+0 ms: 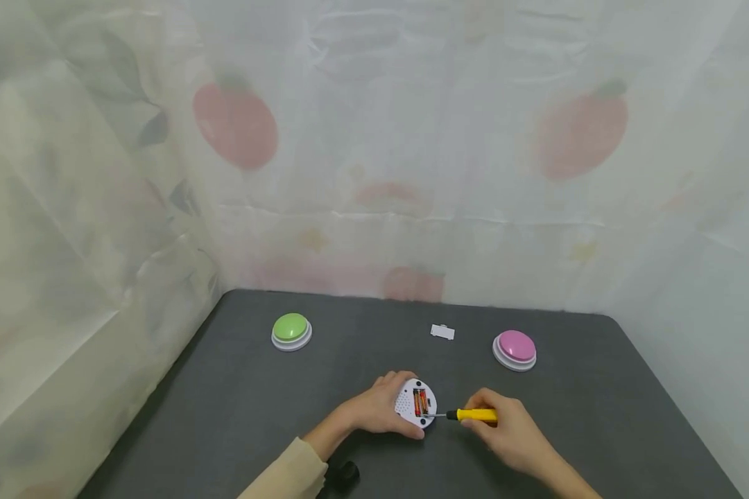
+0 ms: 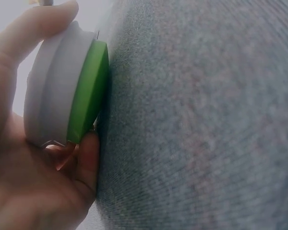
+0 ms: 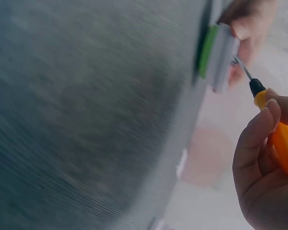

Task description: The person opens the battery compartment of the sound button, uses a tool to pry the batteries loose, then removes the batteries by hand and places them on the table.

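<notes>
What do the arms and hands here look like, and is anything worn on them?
They are a person's. The left hand and right hand wear no gloves. A plain, pale cream sleeve covers part of the left forearm, ending short of the hand; the right forearm is bare as far as it shows. Whether the black object beside the sleeve is worn is unclear.

The screwdriver [image 1: 453, 415] looks to me like smooth plastic at the handle [image 3: 284, 149], metal along the shaft [image 1: 437, 415]. Over my cameras, the held button [image 2: 62, 86] reads as smooth plastic, the tabletop [image 1: 356, 336] as matt, ribbed cloth, the curtain [image 1: 412, 104] as creased, shiny sheeting.
</notes>
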Available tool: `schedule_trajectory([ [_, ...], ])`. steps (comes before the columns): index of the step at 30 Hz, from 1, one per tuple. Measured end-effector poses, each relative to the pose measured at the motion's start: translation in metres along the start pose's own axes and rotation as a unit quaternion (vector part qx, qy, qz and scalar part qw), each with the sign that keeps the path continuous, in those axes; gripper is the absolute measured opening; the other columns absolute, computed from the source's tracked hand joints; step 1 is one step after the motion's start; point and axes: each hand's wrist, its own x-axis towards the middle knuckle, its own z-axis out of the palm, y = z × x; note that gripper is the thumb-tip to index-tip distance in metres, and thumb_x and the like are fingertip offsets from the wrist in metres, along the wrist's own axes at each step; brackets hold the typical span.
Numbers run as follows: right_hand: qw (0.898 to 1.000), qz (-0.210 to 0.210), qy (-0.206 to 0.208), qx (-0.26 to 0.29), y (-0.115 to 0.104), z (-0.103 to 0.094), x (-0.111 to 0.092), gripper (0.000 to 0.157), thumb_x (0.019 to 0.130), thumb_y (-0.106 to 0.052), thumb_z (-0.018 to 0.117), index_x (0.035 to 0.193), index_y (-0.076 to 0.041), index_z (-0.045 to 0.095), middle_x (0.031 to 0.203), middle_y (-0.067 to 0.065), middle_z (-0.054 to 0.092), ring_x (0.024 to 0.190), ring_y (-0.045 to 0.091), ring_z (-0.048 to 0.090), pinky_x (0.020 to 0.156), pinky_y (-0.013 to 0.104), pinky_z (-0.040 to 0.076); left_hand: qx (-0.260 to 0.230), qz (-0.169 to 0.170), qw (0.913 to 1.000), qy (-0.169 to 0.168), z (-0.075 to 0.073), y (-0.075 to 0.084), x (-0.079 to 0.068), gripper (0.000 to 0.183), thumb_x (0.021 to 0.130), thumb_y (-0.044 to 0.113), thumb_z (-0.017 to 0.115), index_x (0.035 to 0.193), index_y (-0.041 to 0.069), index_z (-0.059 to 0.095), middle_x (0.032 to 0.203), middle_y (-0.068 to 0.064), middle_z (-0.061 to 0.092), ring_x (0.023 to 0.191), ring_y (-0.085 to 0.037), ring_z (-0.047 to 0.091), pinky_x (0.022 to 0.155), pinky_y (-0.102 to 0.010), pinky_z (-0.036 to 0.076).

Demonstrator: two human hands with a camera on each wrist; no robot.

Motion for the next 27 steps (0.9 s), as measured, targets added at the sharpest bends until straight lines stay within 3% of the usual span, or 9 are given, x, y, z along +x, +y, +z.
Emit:
schedule_trajectory([
  [5,1.000,0.007,-0.015,0.013,0.005,0.004,-0.004,0.017,0.089,-0.021,0.080,0.096,-0.018,0.065,0.079,-0.006,0.060,0.062,0.007,0.053,0.060,0.026,0.047,-0.005,0.001,1.0000,-0.003,0.001,0.000,0.002,0.088,0.068,0.049,0.092,0.141,0.027,0.048,0.109,0.011,0.048,0.099,-0.011,0.043,0.082,-0.031,0.041],
  [12,1.000,-0.020,0.015,0.003,0.008,-0.001,-0.004,0.018,0.086,-0.019,0.082,0.093,-0.023,0.066,0.079,-0.010,0.061,0.068,0.006,0.054,0.064,0.025,0.046,-0.011,-0.003,0.9999,-0.005,0.001,0.001,0.002,0.085,0.067,0.047,0.092,0.138,0.029,0.048,0.108,0.011,0.049,0.099,-0.011,0.044,0.082,-0.031,0.041],
  [20,0.999,-0.005,0.042,0.005,0.003,-0.011,0.005,0.019,0.085,-0.015,0.082,0.093,-0.024,0.067,0.078,-0.009,0.062,0.069,0.009,0.055,0.063,0.026,0.046,-0.007,0.003,1.0000,-0.005,-0.001,0.001,0.002,0.087,0.067,0.047,0.092,0.139,0.026,0.048,0.109,0.011,0.049,0.100,-0.010,0.044,0.083,-0.030,0.041],
  [27,0.999,-0.003,0.039,0.019,0.001,-0.015,0.016,0.017,0.085,-0.017,0.082,0.093,-0.023,0.068,0.082,-0.007,0.063,0.070,0.011,0.055,0.064,0.027,0.046,-0.008,-0.001,1.0000,-0.003,0.000,0.001,0.002,0.085,0.067,0.047,0.092,0.137,0.030,0.049,0.109,0.012,0.049,0.101,-0.010,0.044,0.083,-0.031,0.041],
])
